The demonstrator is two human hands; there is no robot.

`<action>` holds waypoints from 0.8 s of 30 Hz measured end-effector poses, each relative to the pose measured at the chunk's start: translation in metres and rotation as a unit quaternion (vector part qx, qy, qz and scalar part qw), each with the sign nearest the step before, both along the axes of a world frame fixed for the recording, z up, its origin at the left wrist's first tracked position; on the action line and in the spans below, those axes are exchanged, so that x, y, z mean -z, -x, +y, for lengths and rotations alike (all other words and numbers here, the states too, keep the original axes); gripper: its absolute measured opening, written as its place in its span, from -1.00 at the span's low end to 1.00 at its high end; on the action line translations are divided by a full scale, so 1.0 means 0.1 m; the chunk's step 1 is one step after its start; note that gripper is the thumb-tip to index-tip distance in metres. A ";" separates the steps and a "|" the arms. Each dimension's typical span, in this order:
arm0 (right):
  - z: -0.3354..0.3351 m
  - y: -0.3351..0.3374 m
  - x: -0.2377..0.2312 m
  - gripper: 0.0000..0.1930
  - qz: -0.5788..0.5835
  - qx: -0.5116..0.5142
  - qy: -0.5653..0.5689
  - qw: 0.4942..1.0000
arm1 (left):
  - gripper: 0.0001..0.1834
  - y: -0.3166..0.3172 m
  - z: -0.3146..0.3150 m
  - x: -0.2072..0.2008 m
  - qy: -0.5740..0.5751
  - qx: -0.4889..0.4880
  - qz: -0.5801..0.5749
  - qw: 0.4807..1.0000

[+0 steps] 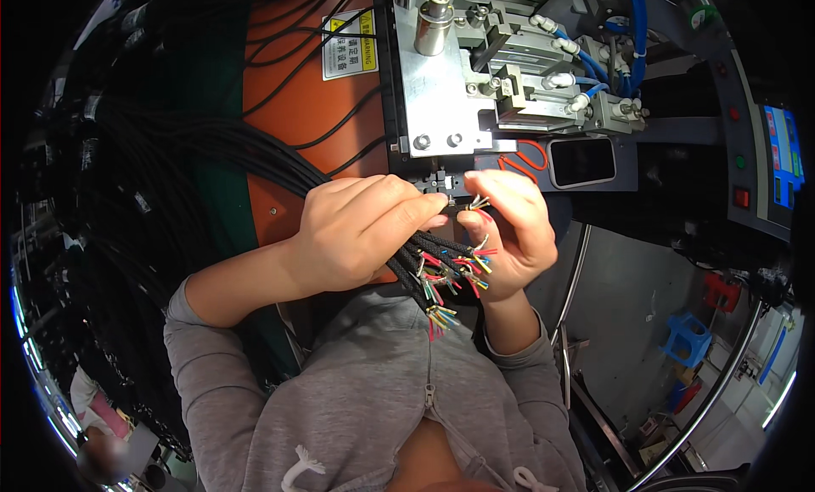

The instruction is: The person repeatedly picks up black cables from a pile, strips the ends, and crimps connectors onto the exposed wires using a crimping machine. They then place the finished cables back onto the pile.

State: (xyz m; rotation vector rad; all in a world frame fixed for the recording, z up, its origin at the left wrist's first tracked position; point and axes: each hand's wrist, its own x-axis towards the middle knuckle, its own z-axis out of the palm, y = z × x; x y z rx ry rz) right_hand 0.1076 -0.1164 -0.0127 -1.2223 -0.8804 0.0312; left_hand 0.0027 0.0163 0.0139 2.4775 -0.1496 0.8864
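A bundle of black cables with braided sleeves runs beneath my left hand. That hand is closed, its thumb and forefinger pinching one cable end at the front of the machine. My right hand is curved around the thin coloured wires of this end, with a gap between thumb and forefinger. Under my hands, several other cable ends hang together, their red, yellow, blue and white wires fanned out. Just beyond my fingertips sits a small metal fixture; my left fingers partly hide it.
A metal machine plate with pneumatic cylinders and blue hoses stands ahead. To its right lie a phone and red-handled tool. An orange surface is on the left. Farther right are a control panel and blue stool.
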 end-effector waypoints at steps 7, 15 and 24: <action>-0.02 -0.09 -0.06 -0.83 0.193 -0.071 0.079 0.976 | -0.80 0.00 -0.02 -0.02 0.036 -0.002 0.067 0.997; -0.14 -0.23 -0.14 -0.83 -0.084 -0.020 0.255 0.963 | -0.76 0.02 -0.05 0.00 -0.094 -0.046 0.079 0.991; -0.20 -0.35 0.07 -0.93 0.034 -0.079 0.283 0.955 | -0.66 -0.02 -0.12 0.14 -0.128 -0.041 0.075 0.988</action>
